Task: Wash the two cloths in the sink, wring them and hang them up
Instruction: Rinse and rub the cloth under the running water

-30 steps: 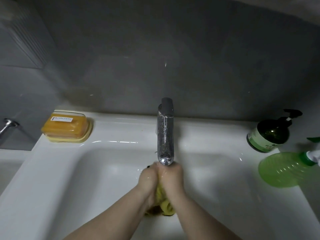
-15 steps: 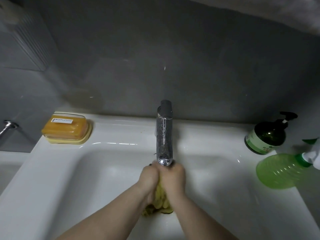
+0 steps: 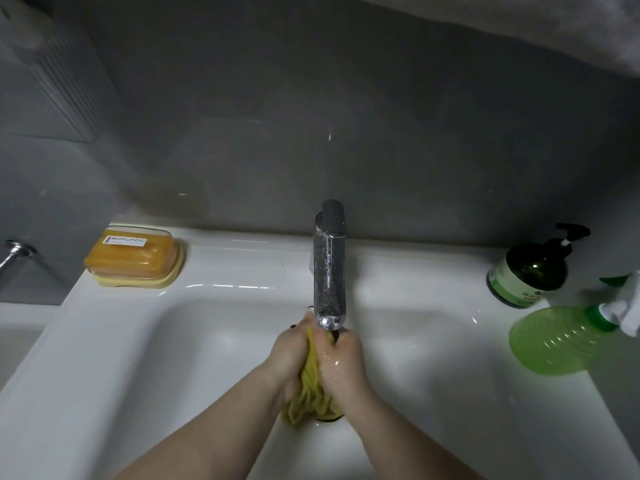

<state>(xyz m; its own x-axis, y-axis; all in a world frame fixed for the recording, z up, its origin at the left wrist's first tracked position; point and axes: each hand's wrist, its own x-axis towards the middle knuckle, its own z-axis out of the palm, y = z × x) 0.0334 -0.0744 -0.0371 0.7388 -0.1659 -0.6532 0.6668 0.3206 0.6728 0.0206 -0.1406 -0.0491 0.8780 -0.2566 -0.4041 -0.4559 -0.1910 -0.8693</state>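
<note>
Head camera looked down on two bare forearms that reached up from the bottom edge into a white ceramic sink (image 3: pixel 104 358). Both hands were curled into fists and pressed close together over the middle of the basin. The left hand (image 3: pixel 290 353) gripped one side of a bunched yellow cloth (image 3: pixel 310 389) and the right hand (image 3: pixel 343 358) gripped the other side, so the fabric was squeezed into a twisted rope between the palms. Wet glints showed on the back of the right hand. The loose lower folds of the cloth hung below the wrists and lay over a dark round drain (image 3: pixel 330 417), of which only an edge showed. A narrow strip of the cloth rose between the thumbs to just under the tip of a tall chrome faucet spout (image 3: pixel 329 271), which stood at the back centre of the sink. Whether water ran from it could not be told. On the rear left corner of the sink ledge sat an orange soap box with a clear lid on a pale yellow tray (image 3: pixel 133 259). On the right ledge lay a light green translucent spray bottle (image 3: pixel 550 341) on its side, and just behind it stood a dark green pump bottle with a black nozzle (image 3: pixel 531 271). A chrome pipe fitting (image 3: pixel 15 252) came out of the far left wall. Behind everything rose a plain grey wall (image 3: pixel 311 116).
</note>
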